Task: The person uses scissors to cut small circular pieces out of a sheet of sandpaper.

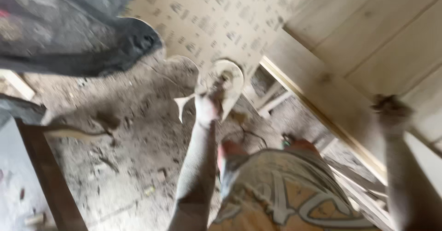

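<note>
Left grip: the left hand (206,107) is raised in front of the person, its fingers closed on a pale, rounded flat piece (224,84) with a curved edge; the picture is blurred by motion, so how the fingers wrap it is not clear.
Held piece: it sits at the top of the left hand, roughly in the middle of the view, tilted, with a thin pointed sliver jutting out to the lower left; what it is made of I cannot tell.
Right grip: the right hand (390,111) is up at the right side, dusty and dark, laid against the pale wooden planks (368,37); whether its fingers are spread or curled around something I cannot tell.
Planks: light boards run in a slant across the upper right, with a long edge strip (317,116) beneath them, just beside the right hand.
Sheet: a pale printed sheet (216,14) with rows of small dark marks lies behind the held piece, at the top centre.
Dark cover: a dark, dusty covering (69,28) fills the upper left, well apart from both hands.
Floor: the dirt floor (129,157) below is grey and littered with chips and scraps.
Body: the person's patterned shorts (285,189) and feet show at the bottom, between the two forearms.
Left edge: a dark brown wooden beam (50,180) slants down the lower left beside a pale grey surface.
</note>
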